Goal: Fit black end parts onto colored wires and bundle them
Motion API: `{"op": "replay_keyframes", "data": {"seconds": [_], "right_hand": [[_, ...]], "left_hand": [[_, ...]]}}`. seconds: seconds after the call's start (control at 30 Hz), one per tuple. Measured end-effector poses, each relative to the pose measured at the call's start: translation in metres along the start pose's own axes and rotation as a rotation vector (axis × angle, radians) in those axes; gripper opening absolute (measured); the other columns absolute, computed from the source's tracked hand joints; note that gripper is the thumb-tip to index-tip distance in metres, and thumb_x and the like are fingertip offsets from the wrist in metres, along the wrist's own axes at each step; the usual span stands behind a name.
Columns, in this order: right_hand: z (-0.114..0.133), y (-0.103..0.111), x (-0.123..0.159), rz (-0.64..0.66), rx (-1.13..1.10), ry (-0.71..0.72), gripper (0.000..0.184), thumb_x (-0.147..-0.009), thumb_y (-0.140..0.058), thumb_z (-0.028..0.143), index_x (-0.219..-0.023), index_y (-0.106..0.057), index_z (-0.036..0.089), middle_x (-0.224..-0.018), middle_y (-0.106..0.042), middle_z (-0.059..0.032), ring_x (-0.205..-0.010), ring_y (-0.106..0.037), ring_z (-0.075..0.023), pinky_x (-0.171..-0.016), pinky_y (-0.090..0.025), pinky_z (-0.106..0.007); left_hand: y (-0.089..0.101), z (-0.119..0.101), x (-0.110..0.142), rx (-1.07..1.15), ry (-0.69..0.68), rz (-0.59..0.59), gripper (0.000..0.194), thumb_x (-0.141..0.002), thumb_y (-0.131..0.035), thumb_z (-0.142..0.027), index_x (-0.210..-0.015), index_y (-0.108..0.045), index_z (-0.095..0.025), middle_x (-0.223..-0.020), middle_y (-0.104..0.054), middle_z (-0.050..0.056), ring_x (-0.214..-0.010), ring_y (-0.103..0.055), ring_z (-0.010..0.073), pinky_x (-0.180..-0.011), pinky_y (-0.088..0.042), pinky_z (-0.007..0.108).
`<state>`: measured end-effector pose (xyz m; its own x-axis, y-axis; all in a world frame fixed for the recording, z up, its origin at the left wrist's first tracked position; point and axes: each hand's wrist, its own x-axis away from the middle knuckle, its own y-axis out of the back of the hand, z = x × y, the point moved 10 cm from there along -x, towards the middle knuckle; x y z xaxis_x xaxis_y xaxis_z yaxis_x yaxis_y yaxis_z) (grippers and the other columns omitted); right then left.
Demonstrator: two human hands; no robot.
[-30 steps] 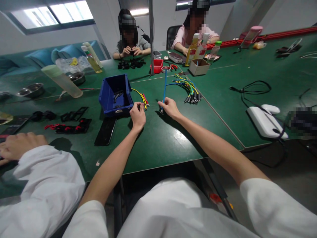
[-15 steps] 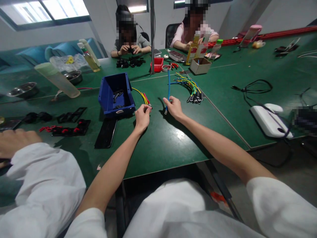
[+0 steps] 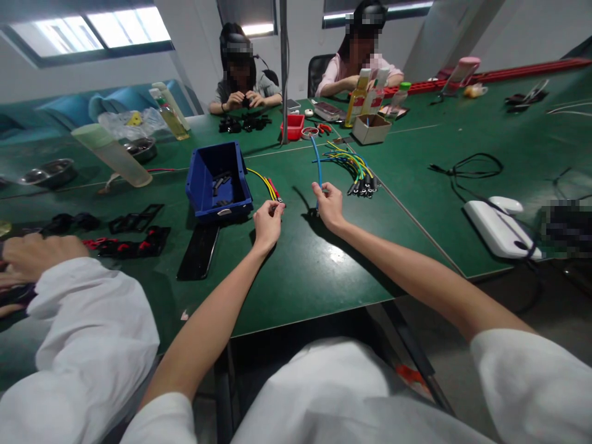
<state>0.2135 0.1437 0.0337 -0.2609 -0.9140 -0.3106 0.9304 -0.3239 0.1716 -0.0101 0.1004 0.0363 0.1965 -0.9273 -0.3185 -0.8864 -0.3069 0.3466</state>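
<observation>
My right hand (image 3: 330,205) is closed around a blue wire (image 3: 318,161), which stands up from the fist and bends left at its top. A bit of the wire's metal end shows just below the fingers. My left hand (image 3: 267,227) is pinched closed over a small dark piece that is too small to make out. Its fingertips are beside a few yellow and red wires (image 3: 265,180) lying on the table. Behind my right hand lies a bundle of blue, yellow and green wires (image 3: 358,165) with black sleeves and ring terminals at the near ends.
A blue bin (image 3: 197,185) with black tube pieces stands left of my hands, a black phone (image 3: 198,253) before it. A co-worker's white sleeve (image 3: 97,308) is at left. Two people sit opposite. A white device (image 3: 497,228) with a cable lies at right.
My right hand has moved slightly up and right with the blue wire, and the wire now bends more. My left hand stays by the yellow and red wires.
</observation>
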Motion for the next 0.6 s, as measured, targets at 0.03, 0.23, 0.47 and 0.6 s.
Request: {"op": "replay_keyframes", "data": {"seconds": [0.03,0.23,0.47,0.6], "right_hand": [[-0.001,0.0,0.0,-0.002,-0.017,-0.003,0.044,-0.083,-0.054,0.062,-0.07,-0.044,0.022,-0.053,-0.033,0.007,-0.05,-0.032,-0.01,-0.051,-0.026,-0.025],[0.003,0.004,-0.001,-0.016,-0.093,0.016,0.045,-0.082,-0.057,0.064,-0.072,-0.046,0.021,-0.053,-0.031,0.0077,-0.049,-0.029,-0.0089,-0.048,-0.023,-0.024],[0.001,0.005,-0.002,-0.015,-0.17,-0.017,0.044,-0.081,-0.058,0.064,-0.076,-0.046,0.022,-0.054,-0.032,0.0074,-0.047,-0.032,-0.0086,-0.044,-0.024,-0.023],[-0.007,0.0,-0.005,0.032,-0.233,-0.044,0.043,-0.08,-0.059,0.064,-0.083,-0.047,0.023,-0.053,-0.033,0.0088,-0.045,-0.034,-0.0082,-0.043,-0.028,-0.021]], "left_hand": [[0.001,-0.002,0.0,-0.013,-0.004,-0.003,0.022,-0.086,-0.059,-0.04,-0.084,-0.066,-0.019,-0.07,-0.065,0.001,-0.062,-0.058,0.0134,-0.062,-0.043,0.025],[0.003,-0.011,0.002,-0.082,-0.028,-0.023,0.026,-0.083,-0.064,-0.043,-0.086,-0.07,-0.018,-0.059,-0.054,-0.003,-0.055,-0.048,0.0095,-0.057,-0.04,0.022],[-0.003,0.005,0.003,0.125,0.089,0.024,0.032,-0.079,-0.068,-0.039,-0.102,-0.069,-0.018,-0.073,-0.064,0.0,-0.06,-0.06,0.0105,-0.052,-0.049,0.02],[-0.004,0.005,0.003,0.121,0.103,0.042,0.033,-0.077,-0.069,-0.039,-0.102,-0.07,-0.017,-0.077,-0.068,0.002,-0.061,-0.062,0.0105,-0.052,-0.051,0.02]]}}
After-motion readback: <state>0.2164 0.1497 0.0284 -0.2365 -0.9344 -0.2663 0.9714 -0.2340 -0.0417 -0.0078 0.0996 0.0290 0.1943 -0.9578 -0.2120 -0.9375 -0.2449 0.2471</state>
